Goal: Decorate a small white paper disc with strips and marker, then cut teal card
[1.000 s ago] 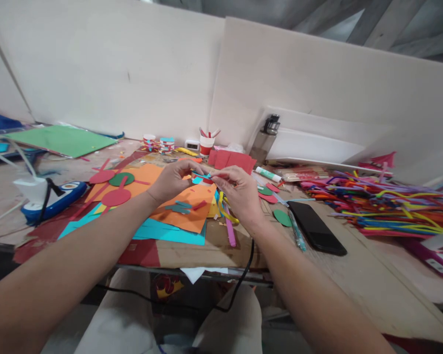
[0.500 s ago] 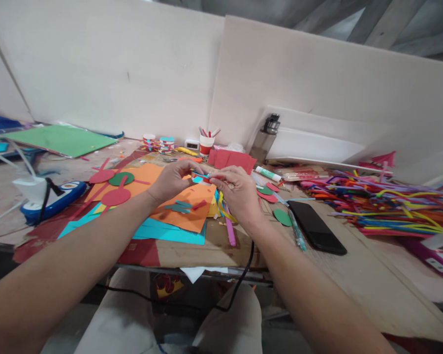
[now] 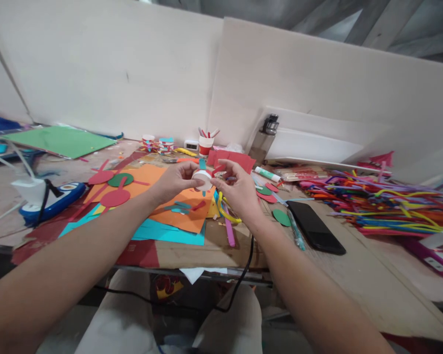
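Between my hands is a small white paper cup [image 3: 203, 181] with its round white end toward me. Strips of blue and red paper stick out around it. My left hand [image 3: 177, 181] pinches the cup's left side, thumb at the front and fingers behind. My right hand [image 3: 234, 184] grips the right side by the red strip [image 3: 217, 170], its thumb on the edge. Below the hands lies an orange paper sheet [image 3: 186, 219] bearing several blue strips [image 3: 180, 205] and a red strip [image 3: 198, 205].
Two decorated cups [image 3: 166, 145] and a cup of pens [image 3: 205, 145] stand at the back. On the right are a glue stick [image 3: 268, 173], a black phone [image 3: 315, 226] and heaped pipe cleaners [image 3: 384, 201]. A blue glue gun [image 3: 55, 201] sits at left; a black cable [image 3: 249, 265] crosses the edge.
The cup has been turned so its round white end faces me. A blue strip now stands up above it, and my right fingers have lifted with the red strip.
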`<act>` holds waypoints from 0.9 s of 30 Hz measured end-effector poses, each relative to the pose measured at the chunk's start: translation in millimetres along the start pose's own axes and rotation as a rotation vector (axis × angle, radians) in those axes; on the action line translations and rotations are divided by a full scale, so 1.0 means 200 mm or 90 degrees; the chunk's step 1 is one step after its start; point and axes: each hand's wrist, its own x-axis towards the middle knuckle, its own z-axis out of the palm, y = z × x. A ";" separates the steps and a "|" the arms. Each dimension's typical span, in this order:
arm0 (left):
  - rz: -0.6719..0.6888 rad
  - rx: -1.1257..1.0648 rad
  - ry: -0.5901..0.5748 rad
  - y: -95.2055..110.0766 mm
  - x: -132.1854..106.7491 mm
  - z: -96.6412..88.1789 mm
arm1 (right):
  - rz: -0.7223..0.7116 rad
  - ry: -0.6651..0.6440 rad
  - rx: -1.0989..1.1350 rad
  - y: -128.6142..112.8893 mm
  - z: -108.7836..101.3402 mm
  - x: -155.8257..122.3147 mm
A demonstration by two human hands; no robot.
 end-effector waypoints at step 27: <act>-0.107 -0.029 0.004 0.00 0.00 0.02 | 0.226 -0.020 0.358 0.03 0.05 0.01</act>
